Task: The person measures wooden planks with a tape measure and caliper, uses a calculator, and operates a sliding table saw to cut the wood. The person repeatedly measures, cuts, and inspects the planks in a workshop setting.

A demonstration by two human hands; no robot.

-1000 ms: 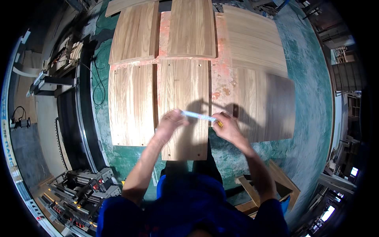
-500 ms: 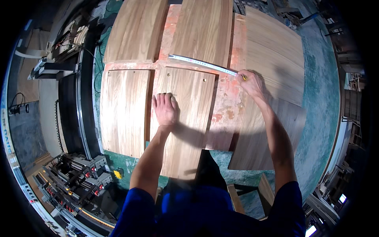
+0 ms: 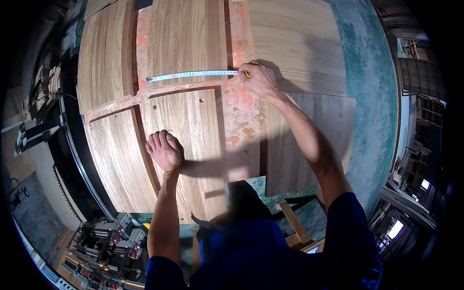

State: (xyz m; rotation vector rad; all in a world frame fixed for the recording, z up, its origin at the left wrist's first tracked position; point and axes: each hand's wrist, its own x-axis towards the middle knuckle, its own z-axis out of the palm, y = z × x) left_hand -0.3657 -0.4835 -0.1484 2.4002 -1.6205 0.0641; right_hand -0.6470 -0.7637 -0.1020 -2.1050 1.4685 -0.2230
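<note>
A wooden panel (image 3: 198, 145) with small holes near its far edge lies in front of me. On its left edge rests my left hand (image 3: 165, 153), palm down, fingers laid forward over the wood; it seems to hold nothing. My right hand (image 3: 258, 79) is closed around a tape measure, and only a bit of its yellow case shows. From that hand the pulled-out blade (image 3: 193, 74) runs leftward, over the near end of another panel (image 3: 186, 38), just beyond the holed one. Its free end lies at that panel's left corner.
More panels lie at the far left (image 3: 106, 53), near left (image 3: 121, 159), far right (image 3: 295, 43) and near right (image 3: 309, 140), on a worn reddish board (image 3: 239, 116). Green floor (image 3: 369, 96) shows at right. Machinery with a metal rail (image 3: 75, 145) stands at left.
The view has turned, so the panels and both hands appear further left. The tape blade, slanting down to the right before, now looks nearly level. Both hands keep their hold and place.
</note>
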